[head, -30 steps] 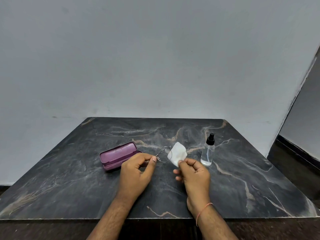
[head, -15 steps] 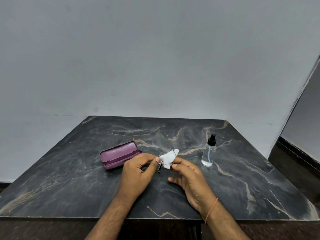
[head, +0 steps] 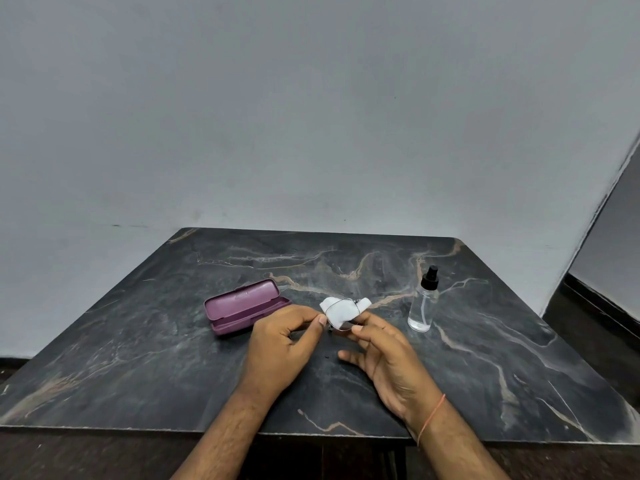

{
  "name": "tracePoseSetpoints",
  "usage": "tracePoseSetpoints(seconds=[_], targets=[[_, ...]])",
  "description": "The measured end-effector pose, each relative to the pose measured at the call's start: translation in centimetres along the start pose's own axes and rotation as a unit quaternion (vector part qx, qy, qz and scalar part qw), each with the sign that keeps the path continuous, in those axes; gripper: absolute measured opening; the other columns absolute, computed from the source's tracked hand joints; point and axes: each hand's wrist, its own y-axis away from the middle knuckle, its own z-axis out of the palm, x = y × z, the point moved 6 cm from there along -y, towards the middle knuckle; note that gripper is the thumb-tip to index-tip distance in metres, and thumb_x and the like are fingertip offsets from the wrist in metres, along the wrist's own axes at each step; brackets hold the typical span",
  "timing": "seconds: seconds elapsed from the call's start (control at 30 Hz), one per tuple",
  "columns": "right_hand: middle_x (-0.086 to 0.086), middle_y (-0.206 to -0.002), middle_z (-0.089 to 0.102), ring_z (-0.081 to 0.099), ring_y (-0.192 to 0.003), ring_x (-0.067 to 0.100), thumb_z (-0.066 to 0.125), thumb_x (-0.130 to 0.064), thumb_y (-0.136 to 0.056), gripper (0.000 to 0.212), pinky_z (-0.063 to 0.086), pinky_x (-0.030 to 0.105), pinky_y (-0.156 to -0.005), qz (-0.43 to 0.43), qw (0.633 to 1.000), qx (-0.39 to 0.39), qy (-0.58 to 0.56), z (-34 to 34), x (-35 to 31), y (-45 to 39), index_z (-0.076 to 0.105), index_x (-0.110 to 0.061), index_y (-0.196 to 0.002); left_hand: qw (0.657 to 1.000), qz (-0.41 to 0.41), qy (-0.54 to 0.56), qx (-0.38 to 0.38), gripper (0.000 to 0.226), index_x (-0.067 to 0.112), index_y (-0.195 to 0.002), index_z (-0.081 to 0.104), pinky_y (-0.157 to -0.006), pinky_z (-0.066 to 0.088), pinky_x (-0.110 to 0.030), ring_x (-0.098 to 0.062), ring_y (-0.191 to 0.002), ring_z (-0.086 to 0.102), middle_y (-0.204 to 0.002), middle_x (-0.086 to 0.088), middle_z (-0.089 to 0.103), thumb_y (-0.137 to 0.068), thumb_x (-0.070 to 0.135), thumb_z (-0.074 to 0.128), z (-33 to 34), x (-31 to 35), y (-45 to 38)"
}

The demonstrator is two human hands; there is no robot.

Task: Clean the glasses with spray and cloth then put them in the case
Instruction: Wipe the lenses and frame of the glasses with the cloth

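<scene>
On the dark marble table [head: 145, 358], the glasses [head: 341, 315] sat between my hands: my left hand [head: 284, 344] pinched the frame, my right hand [head: 384, 355] pinched the cloth [head: 337, 311] around a lens; the open case [head: 244, 306] lay just left, nearer my left hand.

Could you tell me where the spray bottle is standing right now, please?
In the head view, the spray bottle stands upright on the right of the marble table, just beyond and right of the right hand, untouched.
</scene>
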Motion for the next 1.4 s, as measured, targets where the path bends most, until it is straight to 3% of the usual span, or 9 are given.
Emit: tracePoseSetpoints(seconds=[0.13,0.37,0.6,0.83,1.0,1.23,1.4], targets=[[0.016,-0.124,0.077,0.069,-0.117,0.022,0.075,-0.022,-0.083,0.031,0.058,0.039,-0.085,-0.001,1.0,0.024,-0.019,-0.3,0.0,0.0,0.082,-0.013,-0.111,1.0,-0.002,0.005,0.003,0.013,0.026,-0.094,0.085,-0.077,0.056,-0.014,-0.002,-0.085,0.077,-0.092,0.024,0.079,-0.1,0.03,0.075,0.0,-0.1,0.0],[0.02,-0.13,0.074,0.069,-0.121,0.027,0.072,-0.032,-0.089,0.043,0.058,0.042,-0.084,0.012,0.997,0.034,-0.063,-0.3,-0.1,0.0,0.076,-0.009,-0.124,1.0,-0.01,0.009,-0.018,0.015,0.028,-0.097,0.086,-0.077,0.058,-0.015,-0.004,-0.087,0.078,-0.094,0.023,0.079,-0.101,0.034,0.073,0.3,-0.3,-0.1],[0.022,-0.142,0.068,0.064,-0.127,0.028,0.073,-0.035,-0.094,0.045,0.059,0.041,-0.089,0.011,1.0,0.002,0.017,0.4,0.0,0.0,0.076,-0.007,-0.129,1.0,-0.005,0.021,-0.001,0.014,0.024,-0.096,0.087,-0.077,0.057,-0.015,-0.004,-0.085,0.078,-0.092,0.021,0.08,-0.1,0.03,0.075,0.0,0.1,0.0],[0.019,-0.136,0.073,0.068,-0.124,0.025,0.083,-0.042,-0.082,0.053,0.063,0.044,-0.088,-0.006,0.999,0.02,0.027,0.2,0.1,0.1,0.08,-0.006,-0.121,1.0,-0.001,0.001,0.023,0.012,0.022,-0.095,0.087,-0.077,0.061,-0.024,-0.005,-0.085,0.078,-0.091,0.02,0.08,-0.1,0.027,0.076,-0.5,0.3,0.0],[0.015,-0.127,0.078,0.076,-0.115,0.02,0.086,-0.041,-0.081,0.049,0.064,0.043,-0.086,-0.009,1.0,0.028,0.005,0.0,0.0,0.0,0.082,-0.009,-0.118,1.0,-0.021,0.017,0.006,0.01,0.024,-0.092,0.087,-0.075,0.055,-0.015,-0.002,-0.078,0.075,-0.085,0.024,0.077,-0.098,0.023,0.078,-0.2,0.1,0.0],[0.015,-0.129,0.078,0.075,-0.117,0.018,0.073,-0.046,-0.094,0.045,0.063,0.047,-0.093,-0.004,0.999,0.027,0.018,0.2,0.1,-0.1,0.081,-0.013,-0.123,1.0,-0.011,0.006,0.0,0.01,0.024,-0.093,0.087,-0.076,0.056,-0.014,-0.002,-0.082,0.077,-0.088,0.023,0.079,-0.097,0.023,0.079,-0.2,0.4,0.0],[0.015,-0.127,0.078,0.075,-0.114,0.019,0.079,-0.046,-0.09,0.046,0.064,0.047,-0.087,-0.018,0.999,0.05,-0.001,-0.1,0.0,0.1,0.082,-0.012,-0.12,0.999,-0.027,0.016,0.015,0.012,0.025,-0.09,0.086,-0.075,0.053,-0.013,0.0,-0.076,0.074,-0.083,0.026,0.076,-0.098,0.023,0.077,-0.5,0.2,-0.1]])
